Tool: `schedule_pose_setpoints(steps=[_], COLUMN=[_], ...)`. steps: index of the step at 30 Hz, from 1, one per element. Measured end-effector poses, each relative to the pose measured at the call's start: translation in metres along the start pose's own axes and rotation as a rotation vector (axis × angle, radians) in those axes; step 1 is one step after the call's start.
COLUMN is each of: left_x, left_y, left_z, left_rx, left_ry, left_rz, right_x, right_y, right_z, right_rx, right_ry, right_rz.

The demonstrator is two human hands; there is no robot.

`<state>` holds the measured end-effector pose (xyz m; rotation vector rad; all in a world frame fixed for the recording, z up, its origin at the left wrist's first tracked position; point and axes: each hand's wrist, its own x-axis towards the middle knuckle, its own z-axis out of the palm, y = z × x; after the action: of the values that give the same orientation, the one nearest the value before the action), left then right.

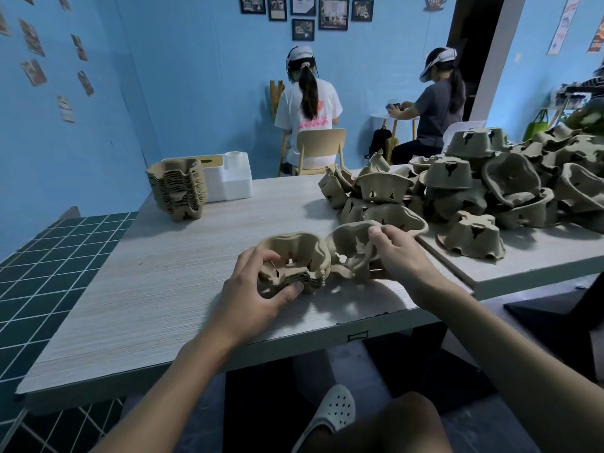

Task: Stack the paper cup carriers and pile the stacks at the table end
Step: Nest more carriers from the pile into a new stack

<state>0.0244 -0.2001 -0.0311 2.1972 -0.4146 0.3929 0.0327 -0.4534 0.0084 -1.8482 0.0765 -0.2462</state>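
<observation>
On the surface (pixel 137 289), the left hand (pixel 258 289) curls around a short nested stack (pixel 294 263), cups upward. Touching its right edge, a single carrier (pixel 351 253) stands tilted, rim pinched by the right hand (pixel 397 253). The nearer right hand would likely carry it leftward; the finished stack (pixel 178 191) stands far-left.

The loose pile (pixel 510 181) ran off the right edge. The right hand (pixel 402 253) hid part of its carrier (pixel 353 250). Wall pictures (pixel 333 13) were too small to read.
</observation>
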Motion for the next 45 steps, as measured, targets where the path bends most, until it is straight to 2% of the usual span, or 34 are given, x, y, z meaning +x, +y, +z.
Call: schedule_pose_setpoints(steps=[3,5,9,11,13,22,25,28,33,39,42,45], left_x=[0.001,0.001,0.000,0.000,0.000,-0.001,-0.001,0.000,0.001,-0.001,-0.001,0.000], left_y=[-0.001,-0.001,0.002,0.001,0.001,0.000,0.000,-0.001,-0.001,-0.003,0.000,-0.004], left_z=[0.000,0.000,-0.001,0.000,-0.001,-0.001,0.000,0.000,0.001,0.002,0.001,0.002], left_rx=[-0.001,-0.011,-0.026,-0.031,-0.036,-0.079,-0.085,-0.121,-0.236,-0.283,-0.258,-0.233], left_ry=[-0.001,-0.008,-0.008,-0.003,-0.003,0.076,0.054,-0.005,-0.031,-0.009,-0.016,-0.002], left_rz=[-0.005,-0.003,0.003,0.003,0.009,0.022,-0.005,-0.044,-0.043,-0.033,-0.026,-0.020], right_x=[-0.001,-0.005,-0.011,-0.013,-0.013,-0.008,-0.012,-0.020,-0.035,-0.037,-0.032,-0.014], right_y=[0.007,0.007,0.010,0.015,0.018,0.020,0.008,-0.008,-0.032,-0.026,-0.023,-0.006], right_z=[-0.006,-0.010,-0.016,-0.018,-0.019,-0.016,-0.012,0.002,0.039,0.049,0.032,0.007], right_rx=[-0.379,-0.497,-0.619,-0.601,-0.593,-0.490,-0.400,-0.296,-0.208,-0.393,-0.381,-0.455], right_ry=[0.092,0.094,-0.083,-0.146,-0.128,0.192,0.256,0.227,0.060,-0.101,-0.032,0.161], right_rz=[-0.132,-0.216,-0.262,-0.235,-0.237,-0.366,-0.420,-0.466,-0.471,-0.422,-0.409,-0.398])
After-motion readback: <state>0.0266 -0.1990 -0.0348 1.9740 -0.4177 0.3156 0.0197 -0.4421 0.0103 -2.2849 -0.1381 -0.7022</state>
